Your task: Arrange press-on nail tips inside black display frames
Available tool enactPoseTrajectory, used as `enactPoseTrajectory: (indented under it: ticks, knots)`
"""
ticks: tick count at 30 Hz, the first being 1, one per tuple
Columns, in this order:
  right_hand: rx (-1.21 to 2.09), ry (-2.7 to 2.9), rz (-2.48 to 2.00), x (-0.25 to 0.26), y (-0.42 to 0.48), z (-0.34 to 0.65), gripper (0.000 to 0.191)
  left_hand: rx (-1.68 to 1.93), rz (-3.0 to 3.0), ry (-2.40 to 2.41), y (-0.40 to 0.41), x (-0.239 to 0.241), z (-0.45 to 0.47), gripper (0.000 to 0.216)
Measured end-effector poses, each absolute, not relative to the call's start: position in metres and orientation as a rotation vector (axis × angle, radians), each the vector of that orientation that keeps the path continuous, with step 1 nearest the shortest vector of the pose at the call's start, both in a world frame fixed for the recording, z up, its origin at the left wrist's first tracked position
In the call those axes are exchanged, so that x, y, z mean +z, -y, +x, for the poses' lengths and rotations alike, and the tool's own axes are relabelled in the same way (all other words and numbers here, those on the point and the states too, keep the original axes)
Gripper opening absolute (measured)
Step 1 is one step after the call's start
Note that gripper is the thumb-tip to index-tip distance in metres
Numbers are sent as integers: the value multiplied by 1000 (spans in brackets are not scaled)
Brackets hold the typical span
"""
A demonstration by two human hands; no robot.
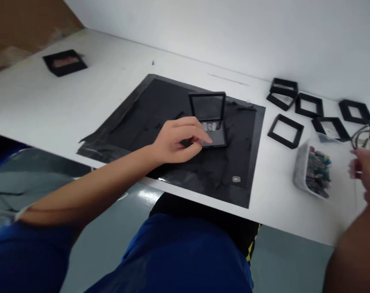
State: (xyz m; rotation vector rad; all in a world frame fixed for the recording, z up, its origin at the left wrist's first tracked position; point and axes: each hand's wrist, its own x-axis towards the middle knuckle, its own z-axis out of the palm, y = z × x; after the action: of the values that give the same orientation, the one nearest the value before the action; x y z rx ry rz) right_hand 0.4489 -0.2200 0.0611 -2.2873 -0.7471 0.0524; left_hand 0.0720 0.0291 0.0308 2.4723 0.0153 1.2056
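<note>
An open black display box [209, 118] stands on a black mat [160, 122], its clear-window lid upright and small pale pieces lying in its base. My left hand [178, 140] rests on the mat at the box's left front corner, fingers curled and touching its base. My right hand [366, 175] hovers at the right edge, blurred by motion, just right of a clear plastic tub [301, 171] full of small dark multicoloured pieces. Whether the right hand holds anything is unclear.
Several empty black square frames [285, 131] lie on the white table [105, 81] at the back right, beside a pair of glasses [363, 136]. Another black box [64, 62] sits far left. A small white piece [236, 179] lies on the mat. A white wall runs behind.
</note>
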Motion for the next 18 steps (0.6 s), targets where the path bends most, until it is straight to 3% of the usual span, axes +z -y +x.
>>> enactPoseTrajectory:
  ticks: [9,15,18]
  knots:
    - [358,629,-2013,36,208,429,31,866,2603,344,42,70,191,18]
    - [346,719,-1946,30,204,423,26,145,2902,545,73,75,261,18]
    - [335,751,-1968,29,205,424,25,20,2963,508,81,73,277,11]
